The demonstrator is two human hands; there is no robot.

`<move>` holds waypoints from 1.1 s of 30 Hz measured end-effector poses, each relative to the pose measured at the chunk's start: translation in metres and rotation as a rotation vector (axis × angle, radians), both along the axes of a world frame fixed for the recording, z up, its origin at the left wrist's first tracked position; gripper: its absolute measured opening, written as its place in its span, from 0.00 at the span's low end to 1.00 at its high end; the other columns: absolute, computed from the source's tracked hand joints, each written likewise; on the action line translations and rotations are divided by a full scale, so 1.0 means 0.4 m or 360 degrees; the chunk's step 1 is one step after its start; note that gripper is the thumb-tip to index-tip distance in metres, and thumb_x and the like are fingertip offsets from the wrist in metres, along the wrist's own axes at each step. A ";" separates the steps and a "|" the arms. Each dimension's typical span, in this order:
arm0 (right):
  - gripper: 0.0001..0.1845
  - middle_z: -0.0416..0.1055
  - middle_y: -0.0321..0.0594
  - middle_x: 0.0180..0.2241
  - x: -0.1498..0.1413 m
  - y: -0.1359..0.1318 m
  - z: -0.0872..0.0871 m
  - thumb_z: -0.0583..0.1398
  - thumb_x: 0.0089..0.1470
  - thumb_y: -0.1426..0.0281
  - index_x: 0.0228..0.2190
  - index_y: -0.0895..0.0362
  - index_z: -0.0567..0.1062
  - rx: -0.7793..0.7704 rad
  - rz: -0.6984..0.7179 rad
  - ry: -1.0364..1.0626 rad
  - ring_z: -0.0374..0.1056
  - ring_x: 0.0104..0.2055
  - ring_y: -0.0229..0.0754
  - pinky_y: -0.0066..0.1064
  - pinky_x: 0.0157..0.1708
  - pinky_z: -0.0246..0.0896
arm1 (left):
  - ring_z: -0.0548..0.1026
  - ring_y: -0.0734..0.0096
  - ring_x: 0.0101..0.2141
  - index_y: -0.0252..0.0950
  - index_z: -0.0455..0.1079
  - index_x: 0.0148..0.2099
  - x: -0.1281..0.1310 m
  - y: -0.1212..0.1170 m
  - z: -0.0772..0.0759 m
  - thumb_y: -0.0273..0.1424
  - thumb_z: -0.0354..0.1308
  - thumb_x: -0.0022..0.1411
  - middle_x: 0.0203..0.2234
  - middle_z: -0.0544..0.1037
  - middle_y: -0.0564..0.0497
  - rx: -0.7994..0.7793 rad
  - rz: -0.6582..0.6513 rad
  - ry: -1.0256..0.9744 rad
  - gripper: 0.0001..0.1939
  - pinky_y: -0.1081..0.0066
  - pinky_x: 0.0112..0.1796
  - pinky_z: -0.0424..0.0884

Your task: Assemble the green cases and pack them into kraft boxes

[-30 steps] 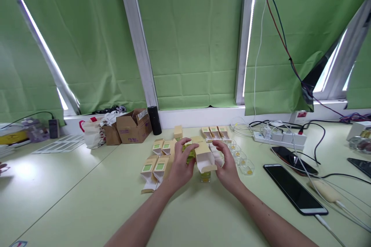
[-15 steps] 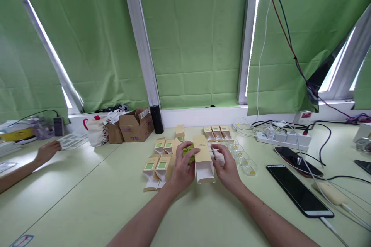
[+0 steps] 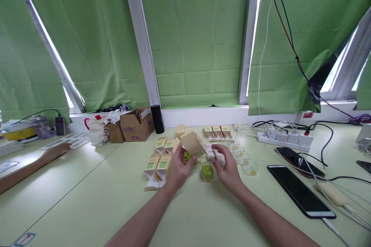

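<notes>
The person's left hand [image 3: 178, 170] is grasping a tilted tan carton [image 3: 192, 142] between thumb and fingers, at eleven o'clock from a small green jar [image 3: 207, 172] that is standing on the table [image 3: 185, 218]. At three o'clock from the jar, the right hand [image 3: 227, 168] is holding its thumb and fingers apart near white rolls [image 3: 210, 155], any contact not showing clearly, while labelled tan boxes [image 3: 163, 165] are sitting farther out at nine o'clock
</notes>
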State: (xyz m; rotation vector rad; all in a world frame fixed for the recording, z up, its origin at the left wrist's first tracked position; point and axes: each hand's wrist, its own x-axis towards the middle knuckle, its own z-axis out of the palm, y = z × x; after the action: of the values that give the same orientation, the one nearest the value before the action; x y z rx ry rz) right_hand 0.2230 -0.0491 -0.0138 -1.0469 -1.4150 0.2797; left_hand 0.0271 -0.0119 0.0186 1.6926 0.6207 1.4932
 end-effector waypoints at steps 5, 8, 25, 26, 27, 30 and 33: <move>0.18 0.72 0.45 0.54 -0.002 -0.004 0.004 0.60 0.61 0.69 0.53 0.49 0.72 0.0078 0.0022 -0.0012 0.69 0.57 0.54 0.51 0.59 0.66 | 0.77 0.55 0.54 0.37 0.63 0.65 0.007 0.000 0.015 0.48 0.69 0.62 0.53 0.78 0.39 -0.0166 -0.0135 -0.0094 0.36 0.59 0.55 0.73; 0.20 0.70 0.46 0.56 -0.005 -0.012 0.009 0.60 0.63 0.67 0.55 0.48 0.70 0.0133 0.0132 -0.0011 0.68 0.58 0.53 0.51 0.59 0.67 | 0.79 0.58 0.51 0.39 0.56 0.68 0.011 -0.010 0.025 0.49 0.68 0.63 0.50 0.79 0.41 -0.0323 -0.0192 -0.0118 0.40 0.61 0.52 0.75; 0.25 0.57 0.46 0.67 -0.008 -0.028 0.008 0.58 0.64 0.69 0.61 0.42 0.70 0.0072 0.0391 -0.0116 0.68 0.63 0.54 0.52 0.60 0.70 | 0.78 0.70 0.30 0.41 0.60 0.59 0.026 -0.029 0.025 0.54 0.65 0.63 0.32 0.78 0.53 -0.0505 -0.0138 -0.0004 0.33 0.72 0.33 0.71; 0.25 0.56 0.46 0.67 -0.009 -0.029 0.009 0.58 0.64 0.69 0.61 0.42 0.70 0.0068 0.0395 -0.0107 0.68 0.63 0.54 0.52 0.60 0.71 | 0.78 0.70 0.29 0.41 0.60 0.59 0.026 -0.029 0.026 0.55 0.65 0.63 0.32 0.79 0.53 -0.0512 -0.0143 -0.0003 0.33 0.72 0.33 0.71; 0.25 0.56 0.46 0.67 -0.009 -0.030 0.010 0.59 0.64 0.69 0.61 0.42 0.70 0.0064 0.0398 -0.0097 0.68 0.63 0.54 0.52 0.60 0.71 | 0.78 0.70 0.29 0.41 0.59 0.59 0.026 -0.030 0.026 0.55 0.65 0.62 0.33 0.79 0.52 -0.0521 -0.0149 0.0000 0.34 0.72 0.33 0.70; 0.24 0.57 0.46 0.67 -0.012 -0.034 0.012 0.59 0.64 0.69 0.60 0.42 0.72 0.0043 0.0412 -0.0070 0.67 0.64 0.55 0.52 0.59 0.71 | 0.79 0.69 0.31 0.40 0.59 0.58 0.027 -0.029 0.025 0.56 0.65 0.62 0.35 0.80 0.51 -0.0534 -0.0154 0.0004 0.34 0.71 0.33 0.71; 0.22 0.56 0.45 0.67 -0.014 -0.035 0.013 0.58 0.65 0.69 0.58 0.42 0.72 0.0020 0.0445 -0.0033 0.68 0.63 0.54 0.51 0.60 0.71 | 0.79 0.68 0.31 0.40 0.59 0.58 0.027 -0.028 0.021 0.57 0.64 0.63 0.36 0.81 0.50 -0.0523 -0.0153 0.0017 0.34 0.70 0.34 0.71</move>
State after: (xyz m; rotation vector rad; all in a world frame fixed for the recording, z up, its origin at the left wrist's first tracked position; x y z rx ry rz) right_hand 0.2172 -0.0633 -0.0084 -0.8424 -1.5804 0.4626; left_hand 0.0379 -0.0229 0.0272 1.4560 0.7359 1.2392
